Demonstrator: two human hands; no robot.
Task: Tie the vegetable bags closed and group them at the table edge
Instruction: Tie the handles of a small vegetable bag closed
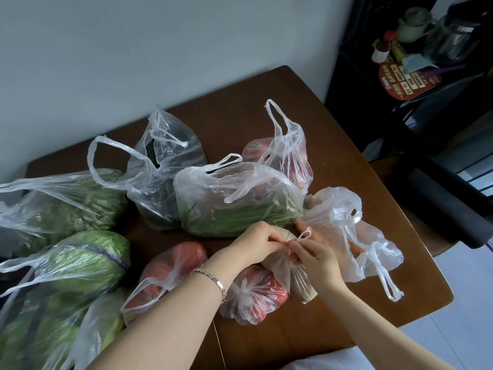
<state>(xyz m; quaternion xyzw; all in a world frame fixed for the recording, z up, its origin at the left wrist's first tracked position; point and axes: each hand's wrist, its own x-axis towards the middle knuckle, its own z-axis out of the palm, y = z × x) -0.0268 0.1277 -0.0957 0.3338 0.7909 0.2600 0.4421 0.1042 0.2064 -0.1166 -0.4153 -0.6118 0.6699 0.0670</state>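
Note:
Several clear plastic bags of vegetables lie on a brown wooden table (266, 102). My left hand (257, 243) and my right hand (316, 259) both pinch the twisted handles of a small pale bag (290, 273) near the table's right front. Just below it sits a knotted bag of red vegetables (253, 295). A bag of green beans (234, 198) with loose handles lies behind my hands. A carrot bag (346, 231) lies to the right, a tomato bag (288, 158) further back, and another red bag (176, 265) to the left.
Cabbage bags (85, 257) and leafy greens (61, 204) crowd the left side; a dark vegetable bag (160, 172) stands at the back. A dark chair (440, 198) is at the right edge. A black shelf with bottles (384, 46) stands beyond.

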